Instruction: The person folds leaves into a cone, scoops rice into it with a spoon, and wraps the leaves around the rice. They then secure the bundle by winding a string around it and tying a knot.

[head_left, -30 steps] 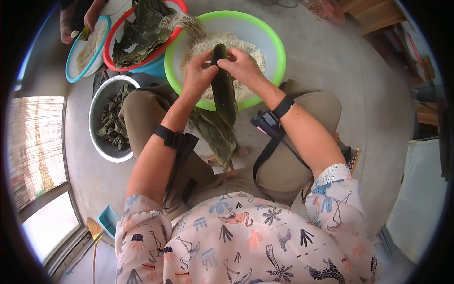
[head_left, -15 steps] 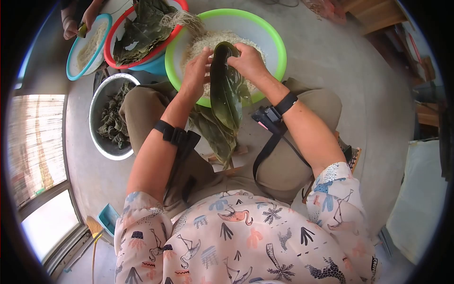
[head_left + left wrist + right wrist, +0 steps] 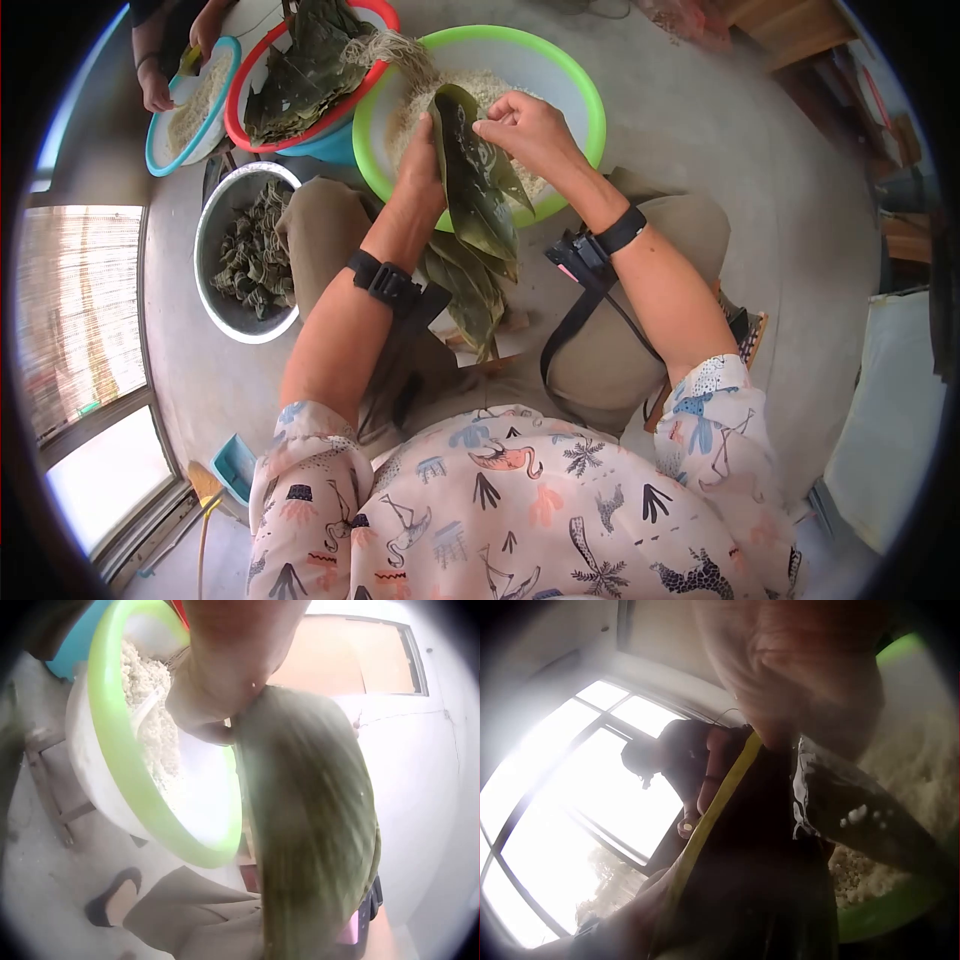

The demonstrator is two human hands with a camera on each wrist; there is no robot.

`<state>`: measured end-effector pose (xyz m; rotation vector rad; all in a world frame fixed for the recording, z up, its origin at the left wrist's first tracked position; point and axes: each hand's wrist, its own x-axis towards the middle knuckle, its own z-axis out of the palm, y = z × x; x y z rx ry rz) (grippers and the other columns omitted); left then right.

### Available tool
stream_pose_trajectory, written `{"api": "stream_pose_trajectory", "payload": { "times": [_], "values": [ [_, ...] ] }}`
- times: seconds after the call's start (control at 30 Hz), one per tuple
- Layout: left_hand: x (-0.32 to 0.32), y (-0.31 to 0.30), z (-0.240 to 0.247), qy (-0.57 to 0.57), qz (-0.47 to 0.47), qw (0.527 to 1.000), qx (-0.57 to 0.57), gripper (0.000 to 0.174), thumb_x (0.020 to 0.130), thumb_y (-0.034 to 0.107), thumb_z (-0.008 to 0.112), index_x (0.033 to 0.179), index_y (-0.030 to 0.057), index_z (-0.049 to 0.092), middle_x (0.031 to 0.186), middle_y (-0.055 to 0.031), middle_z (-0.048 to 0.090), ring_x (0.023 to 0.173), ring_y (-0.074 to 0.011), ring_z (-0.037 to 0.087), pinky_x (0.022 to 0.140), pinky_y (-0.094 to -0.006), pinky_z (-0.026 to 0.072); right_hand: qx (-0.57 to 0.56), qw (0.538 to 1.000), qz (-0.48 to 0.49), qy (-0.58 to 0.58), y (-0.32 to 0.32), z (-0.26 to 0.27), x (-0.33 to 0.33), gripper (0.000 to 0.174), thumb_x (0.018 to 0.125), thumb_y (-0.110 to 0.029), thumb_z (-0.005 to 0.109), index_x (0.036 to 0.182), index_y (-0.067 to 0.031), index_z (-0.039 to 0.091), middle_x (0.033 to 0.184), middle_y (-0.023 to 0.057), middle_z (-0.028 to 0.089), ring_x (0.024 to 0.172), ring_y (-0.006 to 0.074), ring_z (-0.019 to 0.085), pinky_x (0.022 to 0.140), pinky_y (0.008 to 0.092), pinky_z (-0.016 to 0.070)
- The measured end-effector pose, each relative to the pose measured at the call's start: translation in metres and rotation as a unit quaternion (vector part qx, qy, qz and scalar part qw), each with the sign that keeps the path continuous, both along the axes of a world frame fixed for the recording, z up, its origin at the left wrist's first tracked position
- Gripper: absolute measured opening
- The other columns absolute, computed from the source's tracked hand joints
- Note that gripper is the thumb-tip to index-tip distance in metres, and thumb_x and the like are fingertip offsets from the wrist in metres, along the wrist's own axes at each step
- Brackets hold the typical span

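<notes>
Long green leaves, wet and overlapping, hang over the near rim of the green-rimmed basin. My left hand grips their left edge, its thumb pointing up; in the left wrist view the broad leaf extends below the left hand. At the upper right of the leaves my right hand has curled fingers, with thumb and fingertips pinching at a leaf. In the right wrist view, droplets lie on a leaf under the right hand. Pale rice grains lie in the basin behind.
More leaves fill a red-rimmed basin, with string at its edge. A metal bowl of wrapped leaf bundles stands at left. Another person's hands are by a blue-rimmed basin. Leaves hang between the knees.
The leaf, first folded narrow between both hands, has spread wider and tilted. My left hand has closed round its left edge; my right hand has shifted slightly right with fingers more curled.
</notes>
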<state>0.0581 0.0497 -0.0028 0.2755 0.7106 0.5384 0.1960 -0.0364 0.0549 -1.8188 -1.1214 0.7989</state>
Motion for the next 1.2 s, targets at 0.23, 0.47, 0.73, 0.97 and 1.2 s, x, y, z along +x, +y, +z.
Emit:
{"api": "stream_pose_trajectory", "payload": {
  "times": [0.23,0.47,0.73,0.97,1.2],
  "values": [
    [-0.002,0.011,-0.016,0.004,0.063,0.997,0.038,0.045,0.101,0.043,0.033,0.112,0.0058,0.056,0.095,-0.0105,0.063,0.081,-0.0243,0.062,0.072,-0.0403,0.0538,-0.039,0.99,0.061,0.123,-0.001,0.0,-0.001,0.02,0.077,-0.02,0.07,0.083,-0.0026,0.061,0.067,0.0039,0.062,0.051,0.011,0.057,0.047,0.0248,0.0434],
    [-0.007,0.01,-0.01,0.009,0.058,0.998,0.036,0.057,0.103,0.044,0.022,0.124,0.0014,0.053,0.108,-0.0132,0.063,0.094,-0.0254,0.061,0.084,-0.0401,0.0516,-0.074,0.965,0.056,0.246,-0.004,-0.012,-0.003,0.014,0.082,-0.012,0.068,0.083,-0.0029,0.057,0.066,0.0016,0.058,0.051,0.0082,0.054,0.046,0.0208,0.0406],
    [-0.009,0.013,-0.007,-0.015,0.061,0.998,0.029,0.061,0.102,0.046,0.021,0.124,0.0009,0.055,0.102,-0.0131,0.063,0.09,-0.0254,0.06,0.086,-0.0399,0.0502,-0.082,0.982,0.078,0.149,-0.011,-0.011,-0.004,0.012,0.083,-0.011,0.066,0.086,-0.0022,0.058,0.068,0.0013,0.058,0.053,0.0081,0.054,0.048,0.0219,0.0423],
    [-0.008,0.005,0.012,0.021,0.067,0.993,0.09,0.059,0.102,0.046,0.023,0.125,0.0011,0.052,0.11,-0.0139,0.062,0.096,-0.0265,0.059,0.085,-0.0424,0.0512,-0.099,0.97,0.114,0.193,-0.011,0.005,-0.009,0.013,0.08,-0.014,0.068,0.083,-0.0021,0.064,0.071,0.0007,0.06,0.062,0.008,0.054,0.053,0.0243,0.0428],
    [-0.015,0.01,0.007,-0.061,0.049,0.994,0.08,0.056,0.101,0.046,0.027,0.122,0.0013,0.053,0.109,-0.0128,0.062,0.091,-0.0254,0.06,0.082,-0.041,0.0517,-0.125,0.954,0.097,0.254,-0.008,-0.005,-0.007,0.012,0.081,-0.017,0.067,0.076,-0.0079,0.062,0.067,-0.0036,0.056,0.06,0.0051,0.051,0.052,0.0238,0.0385]
  ]
}}
